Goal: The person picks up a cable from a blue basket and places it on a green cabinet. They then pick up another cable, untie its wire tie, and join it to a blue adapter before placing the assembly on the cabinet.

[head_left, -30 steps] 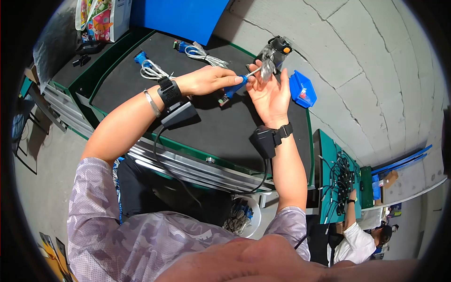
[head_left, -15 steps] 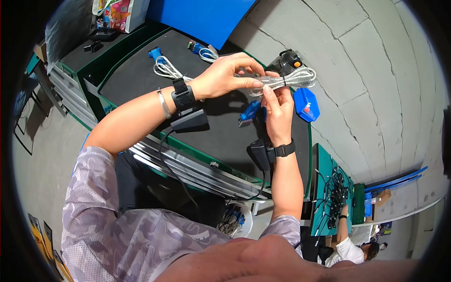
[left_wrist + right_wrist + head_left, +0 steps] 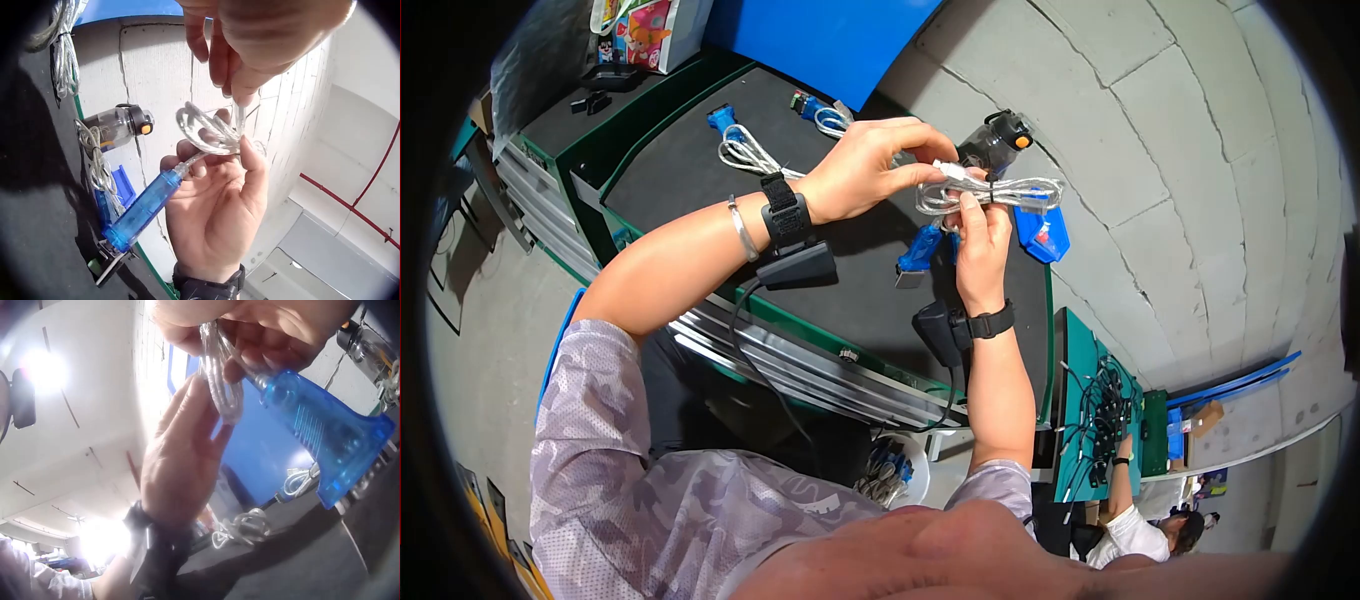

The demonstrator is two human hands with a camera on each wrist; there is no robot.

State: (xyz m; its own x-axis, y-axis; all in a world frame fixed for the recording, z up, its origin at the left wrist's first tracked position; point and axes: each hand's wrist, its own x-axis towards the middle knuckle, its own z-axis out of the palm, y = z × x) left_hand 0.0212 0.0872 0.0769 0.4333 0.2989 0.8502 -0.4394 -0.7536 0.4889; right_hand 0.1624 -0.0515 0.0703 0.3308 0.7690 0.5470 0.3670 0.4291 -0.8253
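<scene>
I hold a coiled translucent cable [image 3: 1000, 192] above the black mat [image 3: 690, 190]. My right hand [image 3: 978, 232] grips the coil at its middle, and its blue connector [image 3: 921, 250] hangs below the hand. My left hand [image 3: 870, 165] pinches a strand of the cable at the coil's left end. In the left wrist view the right hand [image 3: 215, 206] cradles the coil [image 3: 209, 128] and the blue connector [image 3: 144, 212] points down. The right wrist view shows the left hand [image 3: 181, 462] beside the coil [image 3: 222, 381] and the connector [image 3: 325, 444].
Two more coiled cables [image 3: 745, 150] [image 3: 825, 115] with blue plugs lie on the mat's far side. A dark bottle with an orange button [image 3: 997, 140] and a blue bin [image 3: 1040, 232] sit by the concrete wall. Another person [image 3: 1140, 520] works at a green bench at lower right.
A second ago my left hand held the blue connector; it has let go and now pinches the cable. The right hand has closed round the coil, and the connector hangs free.
</scene>
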